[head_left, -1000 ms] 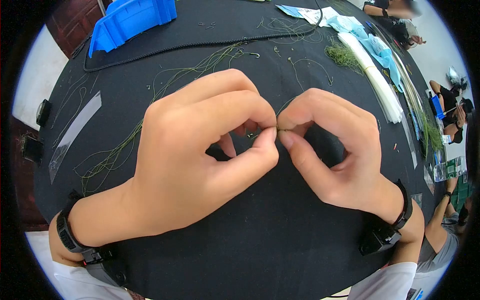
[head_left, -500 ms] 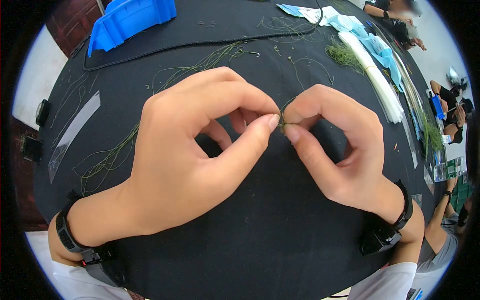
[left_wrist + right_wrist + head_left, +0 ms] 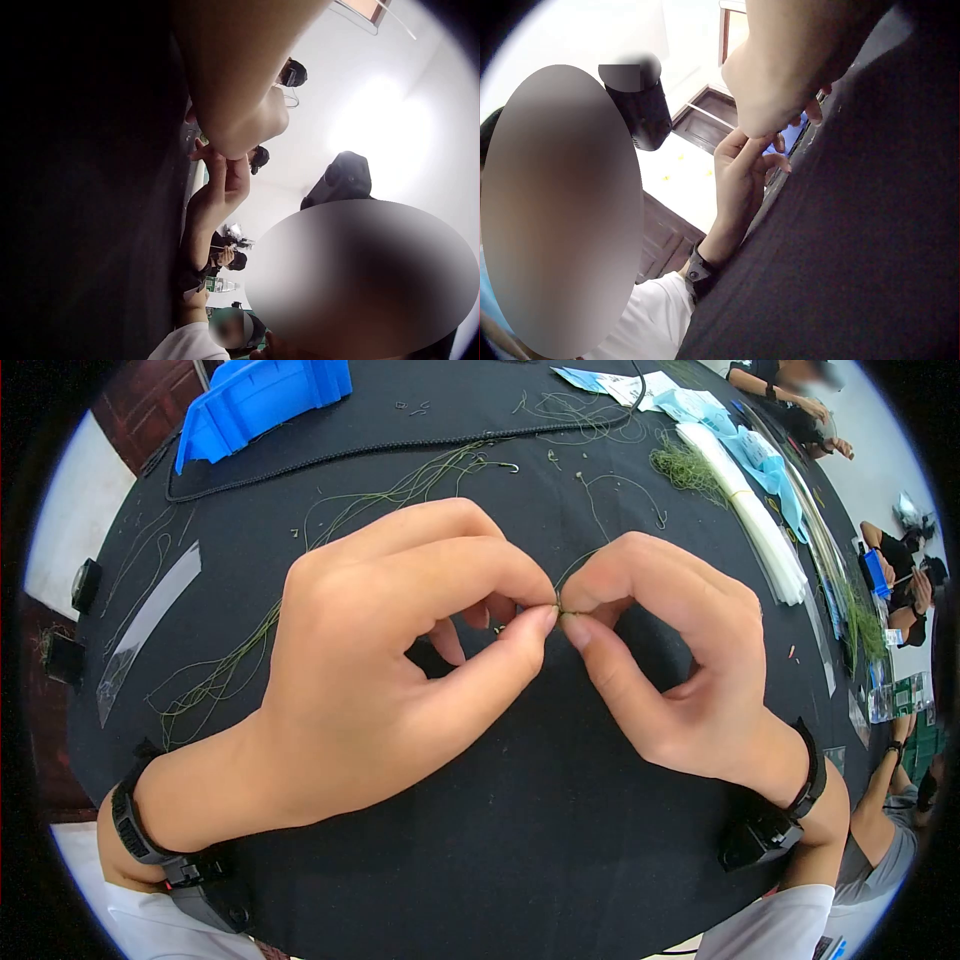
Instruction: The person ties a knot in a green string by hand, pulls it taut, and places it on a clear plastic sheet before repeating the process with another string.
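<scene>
In the head view, my left hand (image 3: 370, 650) and right hand (image 3: 690, 630) meet over the middle of the table, thumb and index fingertips almost touching. Each hand pinches a thin green fishing line (image 3: 574, 568), and the short piece between them is mostly hidden by the fingertips. The line runs up behind the right index finger toward a small hook (image 3: 661, 520) lying on the cloth. Left of centre, a bundle of loose green lines (image 3: 225, 678) passes behind my left hand. Both wrist views show the hands together, with the line itself hidden.
A blue bin (image 3: 260, 410) stands at the back left, with a black cord (image 3: 330, 461) curving across the table. White strips (image 3: 745, 515) and a green line tangle (image 3: 688, 472) lie at right. A clear strip (image 3: 150, 630) lies left. Other people sit beyond the right edge.
My left thumb and index finger parted slightly half a second ago and are now back together on the line. The right hand keeps its pinch, shifting only a little.
</scene>
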{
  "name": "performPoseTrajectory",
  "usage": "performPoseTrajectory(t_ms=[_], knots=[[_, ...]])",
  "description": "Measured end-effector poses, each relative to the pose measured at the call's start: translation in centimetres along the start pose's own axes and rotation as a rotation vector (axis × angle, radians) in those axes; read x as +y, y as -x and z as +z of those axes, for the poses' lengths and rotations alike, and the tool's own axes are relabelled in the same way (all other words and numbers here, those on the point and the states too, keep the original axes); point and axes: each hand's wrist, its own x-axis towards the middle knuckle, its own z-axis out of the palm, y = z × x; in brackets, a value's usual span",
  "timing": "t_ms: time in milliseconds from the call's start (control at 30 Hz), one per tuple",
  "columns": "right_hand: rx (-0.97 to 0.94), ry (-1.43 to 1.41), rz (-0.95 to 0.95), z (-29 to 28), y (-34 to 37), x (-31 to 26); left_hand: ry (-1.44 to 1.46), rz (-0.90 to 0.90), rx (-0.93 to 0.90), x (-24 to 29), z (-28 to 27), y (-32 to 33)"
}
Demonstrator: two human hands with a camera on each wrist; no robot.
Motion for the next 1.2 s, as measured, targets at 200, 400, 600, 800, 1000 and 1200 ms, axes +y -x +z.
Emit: performPoseTrajectory(t_ms=[200, 400, 600, 800, 1000, 1200], knots=[[-0.014, 0.021, -0.016, -0.05, 0.02, 0.02, 0.01, -0.005, -0.005, -0.11, 0.1, 0.03], [-0.01, 0.007, -0.017, 0.0, 0.03, 0.08, -0.024, 0.005, -0.04, -0.19, -0.06, 0.01], [-0.032, 0.032, -0.043, -0.07, -0.04, 0.2, -0.04, 0.022, -0.039, -0.08, -0.08, -0.08], [-0.044, 0.036, -0.059, -0.07, -0.15, 0.06, -0.028, 0.052, -0.017, 0.02, -0.02, -0.15], [-0.037, 0.011, -0.07, 0.08, -0.25, 0.06, -0.047, 0.047, -0.011, 0.15, -0.05, -0.06], [-0.02, -0.002, -0.069, 0.22, -0.28, 0.04, -0.07, 0.059, 0.003, 0.23, 0.02, 0.02]])
